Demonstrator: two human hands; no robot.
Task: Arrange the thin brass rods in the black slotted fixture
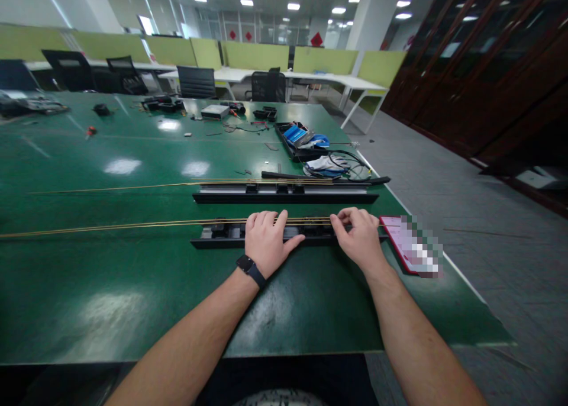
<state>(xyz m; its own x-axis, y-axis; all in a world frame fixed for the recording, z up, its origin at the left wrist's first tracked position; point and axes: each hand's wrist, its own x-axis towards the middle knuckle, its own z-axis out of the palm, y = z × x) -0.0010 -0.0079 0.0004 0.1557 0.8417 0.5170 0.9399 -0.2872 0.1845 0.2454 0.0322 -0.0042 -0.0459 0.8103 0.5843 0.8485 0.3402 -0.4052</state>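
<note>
A black channel-shaped rail (239,242) lies across the green table in front of me. Thin brass-coloured rods (133,224) run along its top and reach far out to the left. My left hand (268,237), with a dark watch on its wrist, rests over the rail's middle, fingers stretched forward and thumb spread along the near side. Near the right end, my right hand (357,234) has thumb and forefinger pinched on a rod; the exact contact is partly hidden by the fingers. Behind lies a second black rail (284,197), also with rods (168,185) along it.
A phone (406,243) with a red edge lies right of the rail, near the table's edge (461,287). Farther back are a black tray (293,148) with blue packets, gloves (326,164) and a coiled black cable (355,163). Small parts and a white box (215,111) stand at the far side.
</note>
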